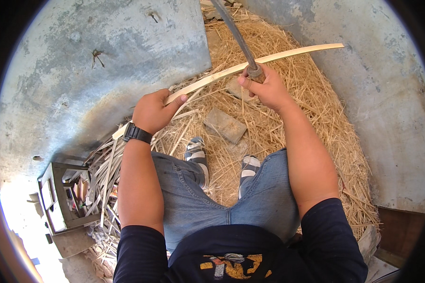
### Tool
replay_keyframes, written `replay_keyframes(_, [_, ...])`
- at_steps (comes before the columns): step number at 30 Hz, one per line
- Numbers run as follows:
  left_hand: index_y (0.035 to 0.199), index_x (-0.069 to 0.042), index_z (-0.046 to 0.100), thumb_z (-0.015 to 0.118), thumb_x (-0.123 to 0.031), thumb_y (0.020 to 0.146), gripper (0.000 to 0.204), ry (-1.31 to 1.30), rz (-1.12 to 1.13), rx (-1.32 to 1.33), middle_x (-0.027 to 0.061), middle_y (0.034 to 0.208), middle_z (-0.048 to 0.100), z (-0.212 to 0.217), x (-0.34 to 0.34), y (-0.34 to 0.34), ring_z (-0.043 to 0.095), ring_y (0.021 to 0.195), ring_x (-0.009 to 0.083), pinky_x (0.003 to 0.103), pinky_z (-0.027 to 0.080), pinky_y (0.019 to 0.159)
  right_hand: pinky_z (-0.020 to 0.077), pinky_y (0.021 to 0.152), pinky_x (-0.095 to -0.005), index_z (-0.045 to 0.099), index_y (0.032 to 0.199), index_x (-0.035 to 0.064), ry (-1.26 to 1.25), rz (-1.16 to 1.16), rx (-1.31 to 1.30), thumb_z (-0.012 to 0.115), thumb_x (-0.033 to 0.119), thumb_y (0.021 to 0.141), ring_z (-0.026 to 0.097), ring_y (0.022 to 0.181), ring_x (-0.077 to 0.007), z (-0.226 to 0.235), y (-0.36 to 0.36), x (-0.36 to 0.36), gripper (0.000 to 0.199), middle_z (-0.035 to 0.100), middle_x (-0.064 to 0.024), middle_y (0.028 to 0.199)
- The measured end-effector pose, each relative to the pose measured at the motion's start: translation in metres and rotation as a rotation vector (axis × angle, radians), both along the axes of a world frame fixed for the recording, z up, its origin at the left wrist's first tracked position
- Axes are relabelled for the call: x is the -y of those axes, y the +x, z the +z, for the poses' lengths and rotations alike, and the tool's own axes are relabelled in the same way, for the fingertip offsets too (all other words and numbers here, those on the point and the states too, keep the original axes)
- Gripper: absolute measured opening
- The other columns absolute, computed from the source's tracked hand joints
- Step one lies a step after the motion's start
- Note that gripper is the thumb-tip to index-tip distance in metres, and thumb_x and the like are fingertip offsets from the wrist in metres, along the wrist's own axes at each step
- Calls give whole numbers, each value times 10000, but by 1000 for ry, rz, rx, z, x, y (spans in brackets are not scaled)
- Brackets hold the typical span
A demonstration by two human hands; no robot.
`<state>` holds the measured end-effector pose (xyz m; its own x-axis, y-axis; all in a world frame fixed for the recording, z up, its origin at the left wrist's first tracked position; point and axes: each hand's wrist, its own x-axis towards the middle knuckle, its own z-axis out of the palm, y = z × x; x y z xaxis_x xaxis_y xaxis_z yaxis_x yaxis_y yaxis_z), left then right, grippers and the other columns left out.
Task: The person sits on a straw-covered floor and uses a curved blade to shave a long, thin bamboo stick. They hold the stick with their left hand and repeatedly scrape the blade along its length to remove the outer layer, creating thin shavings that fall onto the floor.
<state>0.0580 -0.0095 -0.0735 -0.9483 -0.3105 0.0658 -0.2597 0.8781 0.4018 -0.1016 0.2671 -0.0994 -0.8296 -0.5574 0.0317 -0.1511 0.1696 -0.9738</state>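
Left hand (152,112) holds strip (250,64) pointing upper-right.

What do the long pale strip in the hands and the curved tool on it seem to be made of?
The long pale strip looks like split bamboo or cane: cream, matte, smooth, thin and bending. The curved tool seems to be dark metal, dull and grey, with a brownish ring at the right hand; its handle is hidden. The left hand grips the strip's lower end.
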Motion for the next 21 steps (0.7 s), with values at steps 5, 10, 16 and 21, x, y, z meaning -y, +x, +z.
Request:
replay_keyframes(5, [781, -9, 613, 730, -606, 903, 621, 92, -32, 17, 128, 612, 564, 2, -1, 2, 517, 563, 242, 405, 421, 570, 502, 619, -272, 684, 1047, 59, -169, 34, 33, 856, 316, 878, 597, 662, -94, 4, 2, -1, 353, 657, 1, 791])
replay_keyframes(10, [797, -4, 623, 747, -589, 892, 606, 54, -47, 17, 135, 622, 580, 2, 1, 2, 536, 573, 251, 402, 436, 580, 496, 608, -260, 674, 1060, 57, -221, 54, 63, 851, 292, 884, 581, 653, -89, 12, 3, -4, 343, 632, 8, 807])
replay_keyframes(16, [843, -14, 657, 735, -579, 897, 573, 25, -55, 10, 166, 673, 628, 3, -1, 2, 610, 627, 319, 421, 475, 620, 495, 610, -261, 695, 1097, 41, -234, 9, 72, 859, 285, 874, 588, 657, -96, 12, 4, -7, 368, 655, -2, 839])
replay_keyframes(21, [1031, -33, 698, 747, -554, 888, 543, 63, -35, 80, 191, 823, 700, 2, -3, 5, 694, 798, 358, 433, 528, 727, 441, 566, -245, 689, 1174, 56, -174, -6, 41, 824, 289, 911, 568, 644, -84, 17, 11, -2, 377, 621, 21, 808])
